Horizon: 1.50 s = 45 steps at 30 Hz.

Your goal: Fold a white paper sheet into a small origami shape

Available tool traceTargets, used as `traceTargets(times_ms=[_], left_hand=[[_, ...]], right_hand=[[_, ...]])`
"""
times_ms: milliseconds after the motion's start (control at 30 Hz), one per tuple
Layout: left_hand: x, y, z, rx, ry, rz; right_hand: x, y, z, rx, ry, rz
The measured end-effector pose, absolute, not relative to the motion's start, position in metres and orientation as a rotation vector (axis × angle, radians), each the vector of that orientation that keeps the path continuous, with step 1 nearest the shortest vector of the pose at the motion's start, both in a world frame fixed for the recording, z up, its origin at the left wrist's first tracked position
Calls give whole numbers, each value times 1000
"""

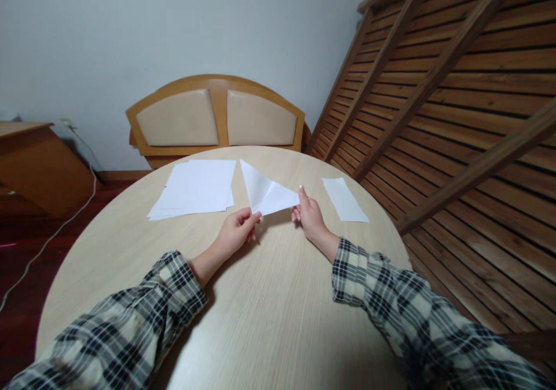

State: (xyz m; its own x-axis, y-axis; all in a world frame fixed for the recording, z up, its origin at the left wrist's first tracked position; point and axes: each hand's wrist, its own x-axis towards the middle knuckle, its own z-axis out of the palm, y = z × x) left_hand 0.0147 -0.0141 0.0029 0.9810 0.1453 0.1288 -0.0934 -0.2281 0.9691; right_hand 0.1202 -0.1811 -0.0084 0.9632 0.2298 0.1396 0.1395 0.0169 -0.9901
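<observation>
A folded sheet of white paper [267, 192] is held up over the middle of the round table, with a crease running through it. My left hand [238, 230] pinches its near corner between thumb and fingers. At its right corner, my right hand [309, 215] grips the paper with the thumb on top and the fingers curled beneath. A stack of white paper [197, 186] lies just beyond my left hand, its edges not quite lined up. To the right of my right hand lies a narrow white paper strip [345, 200], flat on the table.
The round light-wood table [278, 320] fills the space before me. Behind it stands a wooden headboard [221, 112] with beige panels. A slatted wooden frame [452, 117] leans along the right side. On the left are a wooden cabinet [43, 170] and a white cable [56, 233].
</observation>
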Motion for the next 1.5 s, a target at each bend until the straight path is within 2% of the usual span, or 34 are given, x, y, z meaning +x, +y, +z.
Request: traceTargets(times_ms=[233,467,700,1500], left_hand=[[14,-14,2,1803,22,240],[13,-15,3,1845,-133,152],[12,-16,5,1866,-181,88],[11,-18,3,1853,-159,26]], right_hand=[[117,-181,-6,-1499,-313,112],[99,-175,-14,-1511,-596,446],[89,-172,-13,-1516,-666,541],[86,-173,-9,-1551,-633,470]])
